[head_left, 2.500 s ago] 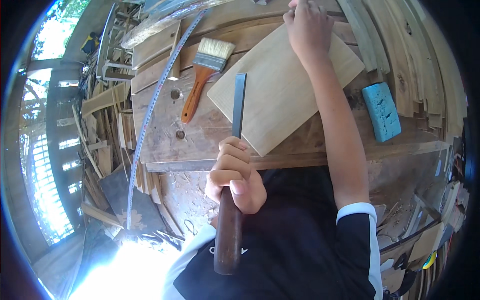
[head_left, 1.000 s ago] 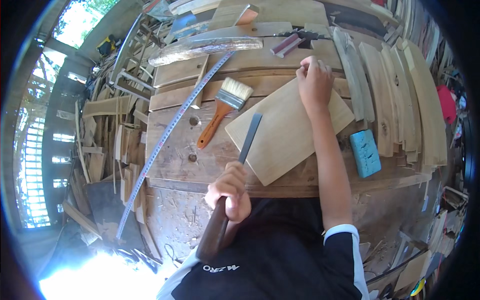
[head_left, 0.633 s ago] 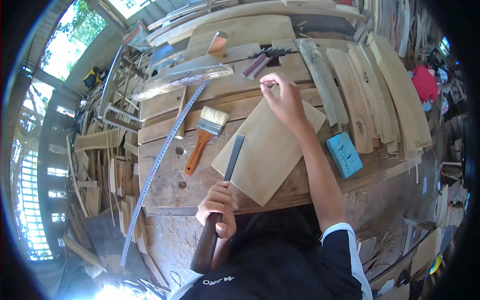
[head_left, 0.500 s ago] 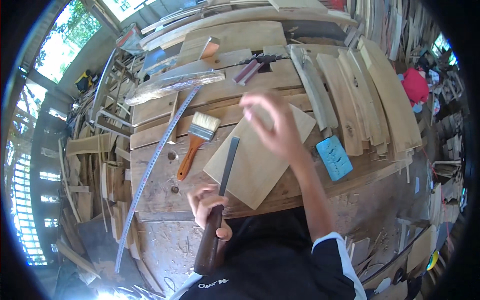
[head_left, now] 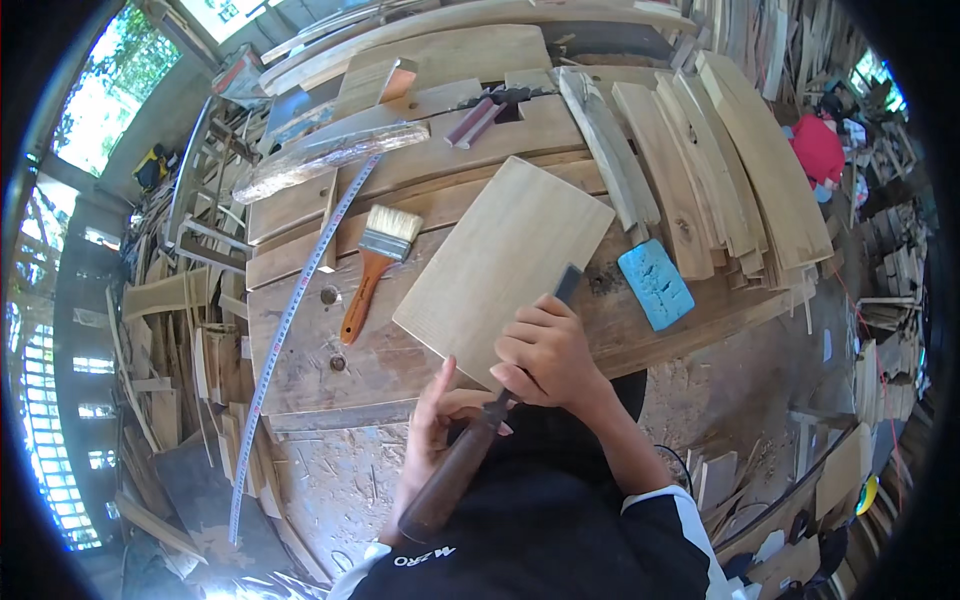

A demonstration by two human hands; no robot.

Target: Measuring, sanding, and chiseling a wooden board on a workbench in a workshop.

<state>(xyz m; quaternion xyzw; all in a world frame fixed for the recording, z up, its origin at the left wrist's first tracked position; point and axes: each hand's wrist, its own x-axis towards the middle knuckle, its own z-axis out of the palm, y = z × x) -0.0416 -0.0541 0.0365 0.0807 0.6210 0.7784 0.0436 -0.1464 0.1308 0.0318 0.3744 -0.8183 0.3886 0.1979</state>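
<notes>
A long chisel with a thick dark brown wooden handle (head_left: pixel 452 480) and a flat grey blade (head_left: pixel 568 284) slants up to the right, just before my body. My right hand (head_left: pixel 548 352) is closed round the blade, whose end sticks out past my fingers. My left hand (head_left: pixel 432 425) is at the neck of the chisel, some fingers curled round it and the index finger pointing up by the board's lower edge. Beneath the blade lies a pale rectangular board (head_left: pixel 505 255), set at an angle on the wooden workbench (head_left: pixel 300 375).
Left of the board lie a wide paintbrush (head_left: pixel 378 262) and a measuring tape strip (head_left: pixel 290 330). A blue block (head_left: pixel 656 285) sits to its right. Farther back are a purple-brown piece (head_left: pixel 476 122), a plastic-wrapped length (head_left: pixel 330 160) and several planks (head_left: pixel 690 190).
My right hand has come down from above the board and taken hold of the chisel blade. The chisel has tilted to the right; my left hand has moved from its handle toward its neck.
</notes>
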